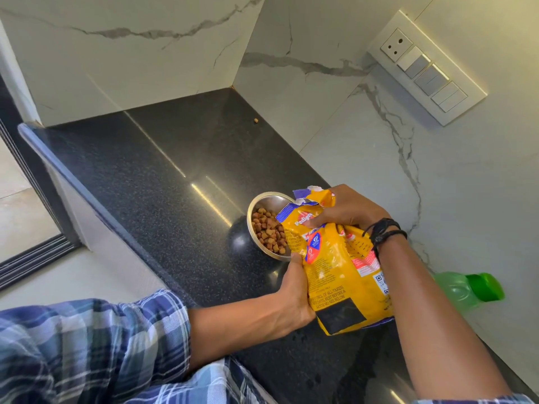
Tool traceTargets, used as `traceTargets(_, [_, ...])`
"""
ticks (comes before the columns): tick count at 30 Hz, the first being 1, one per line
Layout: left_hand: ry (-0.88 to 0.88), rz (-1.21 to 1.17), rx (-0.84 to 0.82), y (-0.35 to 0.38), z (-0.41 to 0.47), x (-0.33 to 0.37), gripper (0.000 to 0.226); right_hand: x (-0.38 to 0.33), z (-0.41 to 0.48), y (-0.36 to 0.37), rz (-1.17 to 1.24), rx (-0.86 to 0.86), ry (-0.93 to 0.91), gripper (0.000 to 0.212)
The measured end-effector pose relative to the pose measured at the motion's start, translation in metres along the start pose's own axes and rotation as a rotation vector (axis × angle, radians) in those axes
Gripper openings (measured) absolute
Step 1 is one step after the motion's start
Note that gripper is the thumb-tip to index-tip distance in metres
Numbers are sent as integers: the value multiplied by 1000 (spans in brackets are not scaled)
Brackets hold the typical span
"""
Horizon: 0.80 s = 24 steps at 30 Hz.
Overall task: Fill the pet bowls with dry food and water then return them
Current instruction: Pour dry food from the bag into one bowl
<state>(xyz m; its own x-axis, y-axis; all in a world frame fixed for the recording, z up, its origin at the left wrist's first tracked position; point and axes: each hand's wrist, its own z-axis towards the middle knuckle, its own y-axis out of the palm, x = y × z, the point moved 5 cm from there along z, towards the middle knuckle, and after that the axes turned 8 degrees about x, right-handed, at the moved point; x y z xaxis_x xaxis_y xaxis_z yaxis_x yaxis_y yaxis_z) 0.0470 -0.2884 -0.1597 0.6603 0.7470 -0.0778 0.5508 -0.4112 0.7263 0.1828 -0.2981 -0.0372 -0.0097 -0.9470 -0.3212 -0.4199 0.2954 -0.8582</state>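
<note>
Both on the bag (332, 266): left hand (294, 293) clasped round its lower edge, right hand (347, 208) clenched on the torn top, beside the bowl (264, 199) of kibble (267, 228).

- Surface (163, 158): dark speckled polished stone, glossy, catching light streaks.
- Bowl (264, 201): shiny brushed steel, holding matt brown kibble (267, 228).
- Food bag (335, 272): crinkled glossy yellow plastic film.
- Bottle (466, 288) at four o'clock: translucent green plastic.
- Walls (131, 62): smooth veined marble.
- Sleeve (87, 345): soft checked cloth.
</note>
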Motion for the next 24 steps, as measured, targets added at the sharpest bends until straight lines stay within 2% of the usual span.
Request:
traceTargets(4, [-3, 44, -105, 8, -4, -2, 60, 4, 5, 6, -11, -69, 76, 26])
traceTargets(8, [22, 124, -205, 14, -10, -2, 70, 6, 7, 20, -32, -157, 127, 30])
traceTargets(16, [31, 38, -151, 14, -10, -4, 61, 4, 5, 15, -57, -120, 57, 26])
traceTargets(20, [-27, -7, -41, 8, -3, -8, 60, 1, 3, 1, -87, -70, -2, 37])
traceTargets(24, [-35, -12, -85, 14, -6, -10, 58, 1, 3, -5, -107, -71, 22, 34])
